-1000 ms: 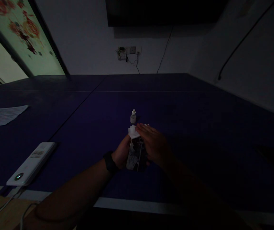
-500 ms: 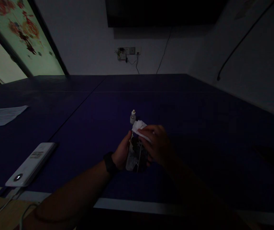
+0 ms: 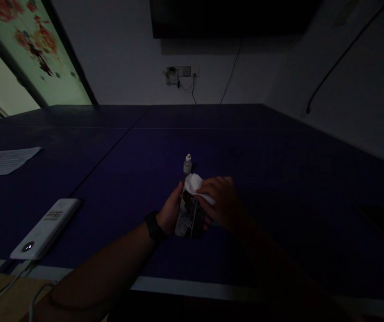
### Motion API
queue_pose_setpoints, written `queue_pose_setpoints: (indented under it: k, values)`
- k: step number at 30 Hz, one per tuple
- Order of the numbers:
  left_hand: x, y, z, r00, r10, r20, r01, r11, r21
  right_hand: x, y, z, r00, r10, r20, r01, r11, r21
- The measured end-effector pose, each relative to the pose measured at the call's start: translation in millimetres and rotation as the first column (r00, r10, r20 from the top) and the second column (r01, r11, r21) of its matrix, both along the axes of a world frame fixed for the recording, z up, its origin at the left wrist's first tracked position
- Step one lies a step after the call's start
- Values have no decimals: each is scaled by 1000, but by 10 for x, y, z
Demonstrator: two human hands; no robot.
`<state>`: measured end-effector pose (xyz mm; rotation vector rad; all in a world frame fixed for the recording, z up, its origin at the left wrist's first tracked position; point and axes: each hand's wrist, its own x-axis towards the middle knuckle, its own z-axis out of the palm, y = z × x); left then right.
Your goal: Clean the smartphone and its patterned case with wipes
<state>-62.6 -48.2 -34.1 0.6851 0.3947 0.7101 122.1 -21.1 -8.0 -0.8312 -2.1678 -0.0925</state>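
A phone (image 3: 187, 218) with a dark, picture-like surface facing up lies in my left hand (image 3: 170, 209), thumb along its left edge and fingertips showing at its right edge. My right hand (image 3: 219, 199) pinches a crumpled white tissue (image 3: 193, 182), which rests against the phone's upper end. Just beyond the phone, a small dropper bottle (image 3: 187, 165) with a white cap and pale label stands upright on the blue-purple table (image 3: 138, 165). A dark watch (image 3: 154, 226) is on my left wrist.
To the left lies a white power bank (image 3: 49, 228) with cables (image 3: 9, 286) at its near end. Printed papers (image 3: 7, 161) are farther left. Beyond the table are a wall with sockets (image 3: 181, 72) and a dark screen (image 3: 232, 18). The room is dim.
The tissue in my right hand has shifted slightly down at the phone's top end and changed its fold. My left hand still holds the phone, which sits slightly higher in view.
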Motion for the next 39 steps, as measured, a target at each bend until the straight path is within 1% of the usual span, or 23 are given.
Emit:
queue_pose_setpoints:
  k: [3,4,5,9,10,14,16,18,20,24,29,33,35,37,39]
  values:
    - [12,-1,14,1000,-6,15,7,1000,-5,4,5,4,994,-101,-46,99,994,-38]
    - [14,-2,12,1000,-12,12,12,1000,-1,2,4,3,992,-115,-55,113,992,-49]
    - [14,-3,5,1000,-21,4,21,1000,3,-4,-1,2,993,-107,-51,104,993,-57]
    - [2,1,-33,999,-37,-18,37,999,16,-27,-29,1,999,14,30,-11,997,-74]
    - [-2,2,-35,999,-38,-16,38,999,19,-25,-29,3,999,13,33,-11,997,-74]
    - [-10,3,-14,999,-46,-14,47,998,32,3,-2,6,997,-75,-15,74,995,-67]
    - [-13,5,-10,999,-45,-24,45,998,37,2,-1,4,999,-43,4,43,997,-64]
    - [-17,12,-12,999,-37,-36,38,998,42,-12,-12,1,998,27,49,-23,998,-62]
    - [-23,20,-11,999,-25,-29,27,999,46,-26,-19,-5,997,41,68,-37,998,-60]
    - [-28,22,7,999,-49,-7,49,998,40,-30,-13,-19,997,-69,16,70,996,-57]
    - [-19,10,0,1000,12,13,-12,999,41,-41,-26,-33,999,-17,48,20,998,-57]
    - [-36,15,-11,999,-31,10,30,999,30,-38,-5,-51,993,-117,-30,115,991,-61]
    - [-39,18,-6,999,-30,14,29,999,28,-49,-14,-59,996,-88,-32,85,994,-65]
    - [-36,21,5,999,17,31,-18,999,34,-64,-31,-65,1000,-14,-3,14,998,-68]
    - [-33,22,19,999,38,33,-39,999,35,-68,-31,-74,1000,-3,-1,3,998,-68]
